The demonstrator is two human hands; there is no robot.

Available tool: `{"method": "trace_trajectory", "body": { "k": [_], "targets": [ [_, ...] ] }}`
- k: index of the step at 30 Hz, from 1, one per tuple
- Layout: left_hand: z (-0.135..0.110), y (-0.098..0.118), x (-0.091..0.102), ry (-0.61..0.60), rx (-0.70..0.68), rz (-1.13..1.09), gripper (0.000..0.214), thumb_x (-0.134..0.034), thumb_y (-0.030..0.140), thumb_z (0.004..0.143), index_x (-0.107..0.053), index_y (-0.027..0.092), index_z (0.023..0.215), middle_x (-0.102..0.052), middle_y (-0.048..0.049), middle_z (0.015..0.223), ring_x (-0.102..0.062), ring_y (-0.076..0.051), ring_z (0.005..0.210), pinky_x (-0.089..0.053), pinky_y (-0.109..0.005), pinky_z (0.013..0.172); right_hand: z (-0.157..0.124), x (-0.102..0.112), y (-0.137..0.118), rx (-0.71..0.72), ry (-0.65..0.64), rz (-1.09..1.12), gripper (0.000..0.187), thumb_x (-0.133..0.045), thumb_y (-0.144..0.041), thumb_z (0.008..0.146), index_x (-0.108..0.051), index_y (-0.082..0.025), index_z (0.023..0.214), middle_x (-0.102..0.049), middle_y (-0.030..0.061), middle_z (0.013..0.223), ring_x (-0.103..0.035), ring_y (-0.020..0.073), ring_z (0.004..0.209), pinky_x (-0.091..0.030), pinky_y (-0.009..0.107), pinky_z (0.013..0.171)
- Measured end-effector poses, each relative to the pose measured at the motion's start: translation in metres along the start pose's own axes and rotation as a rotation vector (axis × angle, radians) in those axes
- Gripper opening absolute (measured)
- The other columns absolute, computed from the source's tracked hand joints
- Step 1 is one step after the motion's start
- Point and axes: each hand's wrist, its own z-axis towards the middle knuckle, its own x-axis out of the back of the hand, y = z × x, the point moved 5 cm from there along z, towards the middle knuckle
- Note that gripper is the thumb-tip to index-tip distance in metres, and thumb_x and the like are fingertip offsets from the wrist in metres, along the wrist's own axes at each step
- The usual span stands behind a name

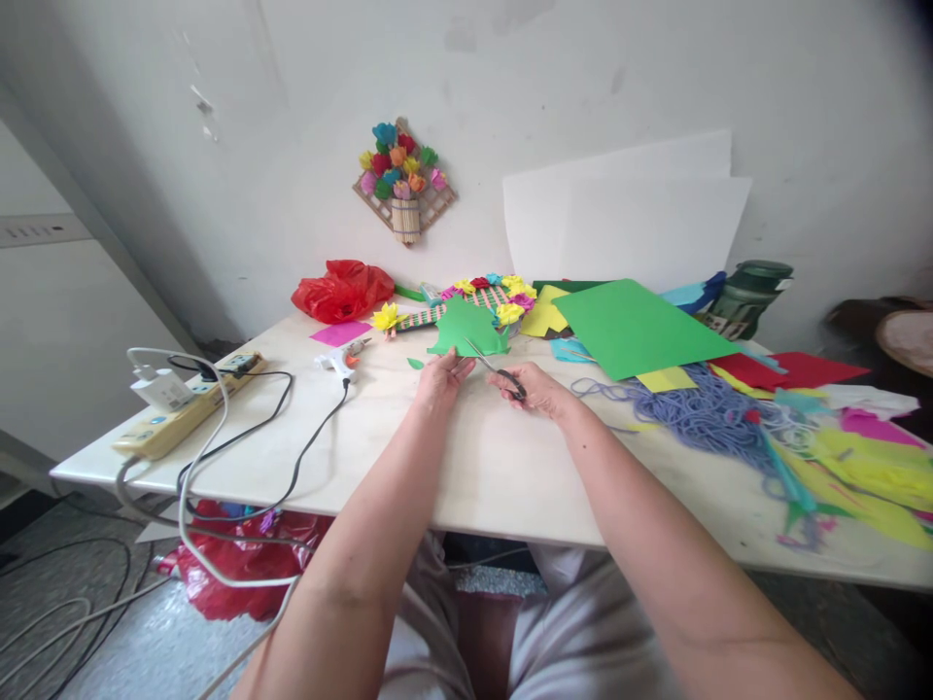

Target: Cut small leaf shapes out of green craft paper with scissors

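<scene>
My left hand (441,381) is closed on the lower edge of a piece of green paper (466,329), which stands tilted up above the table. In my right hand (535,387) is a pair of scissors (510,381), its blades reaching up and left to the paper's lower edge. Whether the blades are parted I cannot make out. Behind the green paper lies a woven piece (423,317) trimmed with paper flowers, partly hidden by it. A small cut green leaf shape (415,364) rests on the table to the left of my left hand.
A glue gun (339,362) lies at left, its cord running past a power strip (190,408). A red plastic bag (342,290) sits at the back. On the right are a large green sheet (641,326), tangled purple yarn (700,413), paper scraps and a dark green bottle (750,299).
</scene>
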Motion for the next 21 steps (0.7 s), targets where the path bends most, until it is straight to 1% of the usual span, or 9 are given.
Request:
{"method": "trace_trajectory", "body": {
  "k": [4, 8, 15, 21],
  "targets": [
    [-0.0003, 0.0014, 0.0002, 0.003, -0.01, 0.013, 0.01, -0.055, 0.012, 0.076, -0.052, 0.013, 0.067, -0.058, -0.0009, 0.057, -0.061, -0.012, 0.058, -0.051, -0.034, 0.078, 0.0012, -0.0001, 0.0026, 0.015, -0.037, 0.004, 0.029, -0.066, -0.04, 0.065, -0.054, -0.014, 0.067, -0.043, -0.007, 0.042, -0.034, 0.0036, 0.031, -0.02, 0.017, 0.029],
    [-0.0022, 0.0034, -0.0006, 0.01, -0.012, 0.026, 0.01, -0.059, 0.013, 0.074, -0.05, 0.014, 0.068, -0.055, 0.0018, 0.055, -0.06, -0.011, 0.057, -0.05, -0.034, 0.078, -0.0009, -0.0008, 0.0007, 0.025, -0.066, -0.009, 0.028, -0.066, -0.039, 0.065, -0.052, -0.014, 0.065, -0.043, -0.0072, 0.042, -0.034, 0.0033, 0.031, -0.02, 0.017, 0.03],
    [-0.0023, 0.005, -0.0007, -0.006, -0.02, 0.011, 0.009, -0.056, 0.012, 0.075, -0.049, 0.015, 0.069, -0.054, 0.0026, 0.054, -0.061, -0.011, 0.058, -0.05, -0.035, 0.078, -0.0006, -0.0007, 0.0011, 0.034, -0.088, -0.025, 0.03, -0.065, -0.04, 0.064, -0.049, -0.014, 0.061, -0.042, -0.0072, 0.041, -0.034, 0.0033, 0.031, -0.02, 0.018, 0.03],
    [-0.0009, 0.0055, 0.0011, 0.028, -0.007, -0.016, 0.01, -0.055, 0.012, 0.075, -0.049, 0.015, 0.068, -0.052, 0.003, 0.051, -0.061, -0.012, 0.058, -0.05, -0.034, 0.076, 0.0023, 0.0004, 0.0055, 0.047, -0.114, -0.024, 0.029, -0.066, -0.038, 0.063, -0.049, -0.014, 0.06, -0.043, -0.0067, 0.042, -0.033, 0.0028, 0.031, -0.02, 0.018, 0.031]
  ]
}}
